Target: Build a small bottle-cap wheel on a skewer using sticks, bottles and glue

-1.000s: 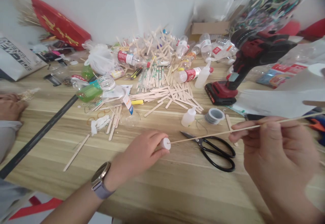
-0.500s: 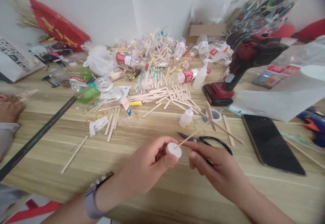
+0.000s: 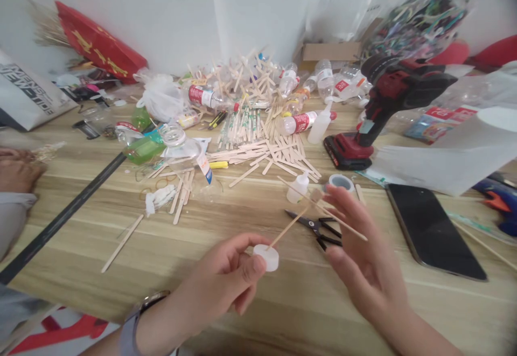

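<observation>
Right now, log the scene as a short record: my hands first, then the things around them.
Left hand: gripping cap
Stick: slanting up from cap's top face
Crosspiece: at stick's far end, partly blurred
Right hand: open, fingers spread beside crosspiece; contact unclear
Scissors: beyond right hand, partly hidden by it
Phone: lying flat, right of right hand
Drill: standing on its base, beyond phone
Other person's hand: at left edge
</observation>
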`<state>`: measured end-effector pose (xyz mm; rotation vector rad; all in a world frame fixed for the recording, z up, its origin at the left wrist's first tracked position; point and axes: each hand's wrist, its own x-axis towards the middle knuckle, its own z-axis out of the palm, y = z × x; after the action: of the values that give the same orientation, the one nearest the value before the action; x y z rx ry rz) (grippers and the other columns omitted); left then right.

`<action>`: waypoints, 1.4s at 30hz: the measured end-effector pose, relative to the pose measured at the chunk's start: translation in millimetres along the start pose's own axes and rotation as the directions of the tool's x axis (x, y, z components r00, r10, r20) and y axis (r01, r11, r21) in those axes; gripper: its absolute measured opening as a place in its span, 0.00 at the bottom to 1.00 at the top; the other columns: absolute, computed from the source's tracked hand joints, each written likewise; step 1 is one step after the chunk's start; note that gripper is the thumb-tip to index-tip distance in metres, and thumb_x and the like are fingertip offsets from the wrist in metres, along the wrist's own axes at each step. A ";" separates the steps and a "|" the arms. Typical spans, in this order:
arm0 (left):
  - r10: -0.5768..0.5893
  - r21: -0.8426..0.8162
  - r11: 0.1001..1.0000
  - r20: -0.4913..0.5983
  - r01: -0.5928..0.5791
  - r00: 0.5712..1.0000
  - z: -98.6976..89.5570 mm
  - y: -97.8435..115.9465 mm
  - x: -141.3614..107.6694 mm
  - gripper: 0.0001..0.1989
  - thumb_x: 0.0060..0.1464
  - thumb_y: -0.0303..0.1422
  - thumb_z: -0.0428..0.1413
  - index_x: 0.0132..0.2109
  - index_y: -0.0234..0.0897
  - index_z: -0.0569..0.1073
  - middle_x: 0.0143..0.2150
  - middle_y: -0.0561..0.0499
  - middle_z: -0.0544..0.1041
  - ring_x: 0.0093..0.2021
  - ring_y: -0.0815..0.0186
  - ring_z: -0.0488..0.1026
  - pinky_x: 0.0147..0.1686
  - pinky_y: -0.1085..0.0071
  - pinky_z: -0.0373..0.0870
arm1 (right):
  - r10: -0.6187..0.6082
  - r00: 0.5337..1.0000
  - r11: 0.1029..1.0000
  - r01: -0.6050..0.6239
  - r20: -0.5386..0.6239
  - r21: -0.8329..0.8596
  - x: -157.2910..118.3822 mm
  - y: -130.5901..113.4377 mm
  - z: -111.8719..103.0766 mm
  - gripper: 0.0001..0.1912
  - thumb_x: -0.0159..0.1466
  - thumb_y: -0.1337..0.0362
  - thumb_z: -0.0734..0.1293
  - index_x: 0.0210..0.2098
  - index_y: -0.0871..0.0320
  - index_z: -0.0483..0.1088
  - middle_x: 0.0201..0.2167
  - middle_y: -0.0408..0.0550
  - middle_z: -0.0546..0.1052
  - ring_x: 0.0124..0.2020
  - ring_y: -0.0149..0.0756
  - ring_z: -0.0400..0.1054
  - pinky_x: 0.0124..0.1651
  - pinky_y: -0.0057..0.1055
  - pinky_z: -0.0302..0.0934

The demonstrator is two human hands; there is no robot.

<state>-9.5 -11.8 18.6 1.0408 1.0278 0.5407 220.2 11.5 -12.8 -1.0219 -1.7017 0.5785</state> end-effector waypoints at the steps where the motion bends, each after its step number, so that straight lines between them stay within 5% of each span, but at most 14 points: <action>1: -0.019 -0.002 1.000 0.007 0.019 1.000 0.4 -1.1 -0.3 0.34 0.52 0.58 0.53 0.53 0.34 0.67 0.15 0.62 0.62 0.15 0.75 0.51 0.17 0.76 0.46 | -0.031 0.996 0.999 0.033 0.081 -0.015 -1.1 -0.4 0.0 0.32 0.66 0.61 0.64 0.67 0.46 0.52 0.66 0.52 0.61 0.66 0.49 0.55 0.62 0.50 0.59; 7: -0.073 -0.067 0.995 -0.005 0.073 0.997 3.0 0.6 5.4 0.32 0.50 0.57 0.56 0.51 0.35 0.68 0.20 0.61 0.65 0.16 0.76 0.51 0.16 0.76 0.46 | -0.164 0.896 0.978 0.203 0.412 -0.051 -1.7 -6.8 2.4 0.30 0.64 0.65 0.65 0.65 0.48 0.58 0.59 0.52 0.71 0.62 0.44 0.63 0.59 0.41 0.64; 10: -0.050 -0.099 0.994 -0.037 0.046 0.998 0.8 3.8 11.1 0.27 0.52 0.53 0.57 0.48 0.36 0.69 0.22 0.60 0.64 0.18 0.76 0.52 0.17 0.77 0.46 | -0.108 0.927 0.974 0.171 0.358 -0.149 -1.3 -5.1 3.9 0.31 0.65 0.63 0.64 0.66 0.52 0.54 0.61 0.55 0.69 0.63 0.43 0.62 0.58 0.39 0.65; 14: -0.004 -0.162 0.987 -0.107 -0.014 0.994 -6.8 10.0 21.0 0.21 0.54 0.50 0.57 0.43 0.36 0.69 0.22 0.60 0.63 0.19 0.76 0.49 0.18 0.77 0.44 | -0.047 0.979 0.969 0.092 0.197 -0.229 0.3 -2.3 5.1 0.20 0.67 0.61 0.62 0.58 0.52 0.64 0.54 0.54 0.75 0.56 0.42 0.70 0.54 0.39 0.68; 18: 0.027 -0.212 0.975 -0.158 -0.061 0.987 -14.2 23.0 41.9 0.18 0.55 0.47 0.58 0.32 0.37 0.65 0.20 0.61 0.59 0.19 0.77 0.48 0.18 0.78 0.43 | -0.041 0.986 0.973 0.076 0.163 -0.219 1.6 -4.7 8.4 0.14 0.67 0.63 0.62 0.51 0.53 0.68 0.46 0.51 0.79 0.48 0.40 0.75 0.47 0.35 0.71; 21: 0.019 -0.270 0.960 -0.183 -0.069 0.983 -15.9 36.4 69.6 0.21 0.54 0.46 0.58 0.26 0.37 0.60 0.18 0.61 0.56 0.17 0.77 0.46 0.17 0.78 0.40 | -0.038 0.983 0.978 0.073 0.177 -0.196 0.6 -5.8 11.8 0.11 0.66 0.64 0.61 0.48 0.53 0.69 0.43 0.51 0.80 0.44 0.40 0.77 0.45 0.34 0.72; 30: 0.012 -0.331 0.933 -0.363 -0.140 0.932 -22.3 57.1 158.3 0.20 0.54 0.47 0.60 0.29 0.32 0.68 0.18 0.59 0.62 0.15 0.81 0.49 0.16 0.82 0.42 | -0.070 0.957 0.994 0.090 0.283 -0.059 -2.6 -4.1 18.0 0.12 0.64 0.72 0.60 0.44 0.54 0.69 0.36 0.49 0.79 0.39 0.35 0.77 0.40 0.27 0.72; 42: 0.044 -0.405 0.895 -0.333 -0.186 0.942 -13.7 76.8 187.1 0.17 0.64 0.39 0.52 0.30 0.32 0.66 0.22 0.55 0.68 0.15 0.80 0.54 0.15 0.82 0.49 | -0.058 0.883 0.998 0.059 0.466 0.012 -1.4 -2.4 20.0 0.13 0.65 0.74 0.57 0.42 0.56 0.70 0.38 0.52 0.78 0.41 0.35 0.75 0.42 0.27 0.70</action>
<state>69.6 174.4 4.9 0.6291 1.0624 1.0122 201.0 11.0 -18.8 -0.8715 -2.1461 0.8331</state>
